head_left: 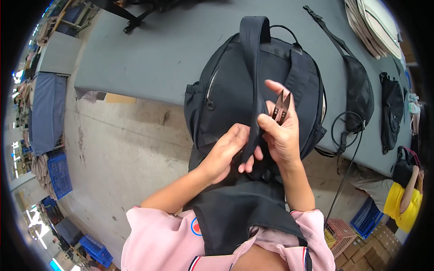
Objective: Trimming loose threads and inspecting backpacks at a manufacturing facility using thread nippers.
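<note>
A black backpack (228, 90) stands upright in front of me at the table edge, its shoulder straps toward me. One padded shoulder strap (252, 54) arches up from the top and runs down between my hands. My left hand (228, 147) is closed around the lower part of this strap, some fingers hidden behind it. In my right hand (285, 137) is a pair of thread snips (282, 107), blades pointing up and parted, with the thumb and fingers around the handles. That hand is close beside the strap; I cannot tell whether it touches it.
The grey table (153, 49) reaches away beyond the backpack. To the right lie a black mesh-sided bag (359, 86), a thin cable (346, 169) and another black bag (392, 113). Stacked pale pieces (373, 27) sit at the far right. A person in yellow (402, 203) works nearby.
</note>
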{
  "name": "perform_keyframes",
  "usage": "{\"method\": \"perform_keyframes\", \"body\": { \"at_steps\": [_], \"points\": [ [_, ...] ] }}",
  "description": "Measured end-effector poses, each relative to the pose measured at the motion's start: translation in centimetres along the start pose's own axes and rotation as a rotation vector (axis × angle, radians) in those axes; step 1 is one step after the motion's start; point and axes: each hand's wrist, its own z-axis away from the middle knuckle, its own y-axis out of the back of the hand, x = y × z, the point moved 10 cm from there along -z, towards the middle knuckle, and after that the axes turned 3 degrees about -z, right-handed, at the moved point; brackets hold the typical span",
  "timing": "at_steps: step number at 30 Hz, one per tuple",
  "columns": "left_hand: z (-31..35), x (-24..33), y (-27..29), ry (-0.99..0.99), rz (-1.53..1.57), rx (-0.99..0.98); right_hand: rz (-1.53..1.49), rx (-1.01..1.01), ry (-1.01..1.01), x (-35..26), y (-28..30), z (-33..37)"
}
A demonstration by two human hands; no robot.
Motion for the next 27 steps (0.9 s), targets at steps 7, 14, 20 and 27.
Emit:
{"method": "perform_keyframes", "body": {
  "at_steps": [7, 14, 20, 27],
  "points": [
    [4.5, 9.0, -5.8, -1.18, -1.699, 0.42, 0.491, -0.044, 0.154, -2.3, -2.0, -1.4],
    [1.2, 9.8, -4.6, -0.996, -1.646, 0.254, 0.131, 0.026, -0.036, 1.7, 1.3, -2.2],
    [-0.9, 9.3, 0.2, -0.547, -1.03, 0.28, 0.577, 0.153, 0.292, -3.2, 2.6, 1.6],
    [-1.1, 9.2, -0.8, -0.596, -1.227, 0.256, 0.934, 0.044, 0.525, -5.9, 1.0, 1.8]
  ]
}}
